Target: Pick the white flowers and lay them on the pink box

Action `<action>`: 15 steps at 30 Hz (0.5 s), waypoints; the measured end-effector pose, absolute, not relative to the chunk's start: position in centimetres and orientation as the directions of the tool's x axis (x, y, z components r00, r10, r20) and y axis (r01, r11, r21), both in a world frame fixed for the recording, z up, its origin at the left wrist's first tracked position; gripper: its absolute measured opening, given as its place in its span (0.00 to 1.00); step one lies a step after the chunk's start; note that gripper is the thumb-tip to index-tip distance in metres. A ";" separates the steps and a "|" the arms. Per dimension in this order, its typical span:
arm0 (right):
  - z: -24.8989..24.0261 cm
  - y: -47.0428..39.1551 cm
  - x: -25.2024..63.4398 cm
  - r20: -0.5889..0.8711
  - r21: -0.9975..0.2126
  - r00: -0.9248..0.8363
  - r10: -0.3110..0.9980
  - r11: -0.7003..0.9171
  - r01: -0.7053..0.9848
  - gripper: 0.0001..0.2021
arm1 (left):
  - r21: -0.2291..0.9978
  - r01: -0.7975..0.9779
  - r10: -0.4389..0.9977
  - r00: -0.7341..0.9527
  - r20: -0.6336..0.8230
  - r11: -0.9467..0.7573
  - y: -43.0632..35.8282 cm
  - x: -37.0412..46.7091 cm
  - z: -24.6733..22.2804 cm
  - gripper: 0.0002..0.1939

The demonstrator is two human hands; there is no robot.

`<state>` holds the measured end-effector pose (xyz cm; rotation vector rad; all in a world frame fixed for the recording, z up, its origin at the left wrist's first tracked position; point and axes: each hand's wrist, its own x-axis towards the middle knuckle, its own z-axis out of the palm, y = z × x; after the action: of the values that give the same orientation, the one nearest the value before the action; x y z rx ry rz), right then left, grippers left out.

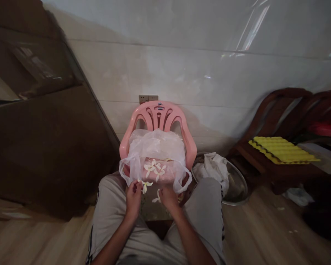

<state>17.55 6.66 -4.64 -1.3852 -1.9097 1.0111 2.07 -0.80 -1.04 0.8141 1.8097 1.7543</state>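
A white plastic bag (158, 143) lies on the seat of a pink plastic chair (191, 147), its handles hanging toward me. Pale flowers (154, 168) rest on the pinkish area at the bag's front. My left hand (134, 195) is closed, its fingertips pinching a white flower (146, 186) by its thin end. To the right, my right hand (167, 197) is also closed, with another white flower (157, 197) at its fingertips. Both hands are just in front of the bag, apart from each other, between my knees.
A metal basin (238, 187) holding a white bag (215, 169) stands right of the chair. Further right, a yellow egg tray (283, 150) lies on a dark wooden chair (251, 160). A large brown cabinet-like surface (49, 147) fills the left. Behind is a tiled wall with a socket (148, 98).
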 end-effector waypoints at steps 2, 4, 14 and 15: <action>-3.8 6.6 17.0 0.038 -0.864 -0.327 0.944 0.196 0.464 0.06 | 0.999 0.035 0.756 -0.655 0.026 -0.004 -0.7 2.4 -0.9 0.23; -2.9 6.6 16.4 0.062 -0.931 -0.365 0.929 0.185 0.314 0.13 | 1.000 0.018 0.802 -0.597 0.009 0.002 -0.6 2.7 -0.9 0.22; -1.0 5.7 15.5 -0.047 -0.999 -0.561 0.826 -0.051 0.009 0.25 | 0.999 0.008 0.871 -0.491 -0.024 0.031 -0.3 3.2 -1.2 0.25; -0.9 5.7 15.5 -0.051 -0.998 -0.565 0.824 -0.060 0.003 0.25 | 0.999 0.006 0.875 -0.483 -0.026 0.033 -0.3 3.1 -1.2 0.25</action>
<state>15.46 5.69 -0.89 -0.8956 -1.5954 1.6924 3.14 -0.30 -1.18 0.9147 1.5954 1.5383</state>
